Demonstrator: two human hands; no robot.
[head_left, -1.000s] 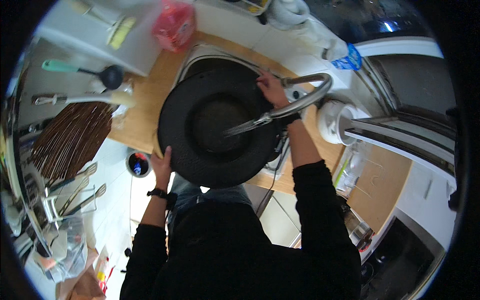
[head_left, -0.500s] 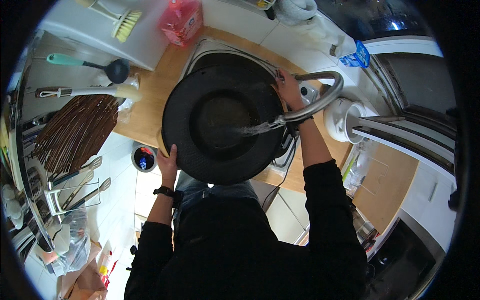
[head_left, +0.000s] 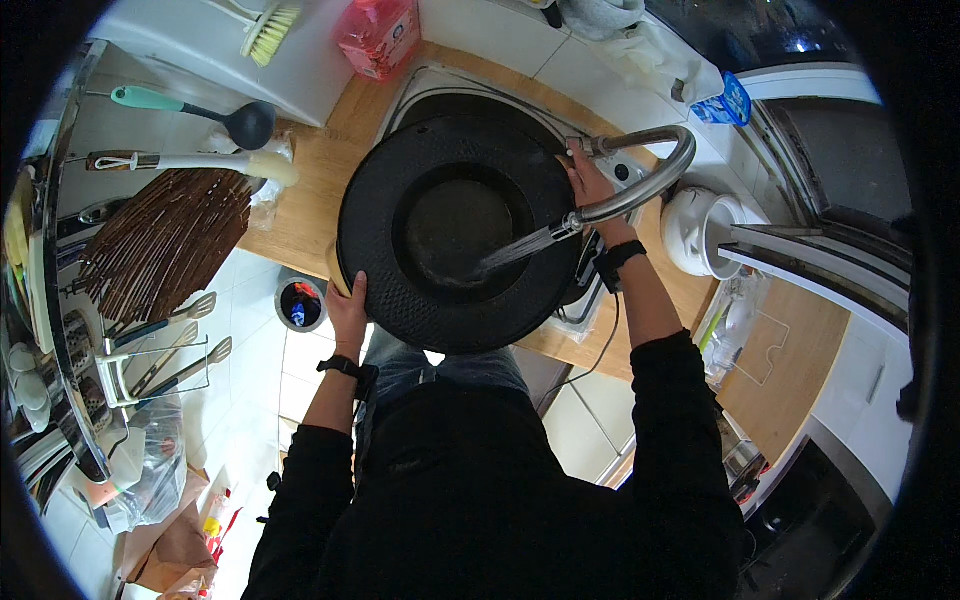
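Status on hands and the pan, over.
Left hand grips pan rim. Right hand at far rim by faucet. Water hitting pan centre. Nothing obstructing.

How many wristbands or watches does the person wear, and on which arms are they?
2. One black band sits on the left wrist, below the left hand at the pan's near rim. The other black band sits on the right wrist, under the faucet.

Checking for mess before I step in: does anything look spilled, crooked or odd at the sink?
Nothing looks spilled. The one oddity: the pan is wider than the sink, so it overhangs the counter edge, held by both hands while the tap runs into it.
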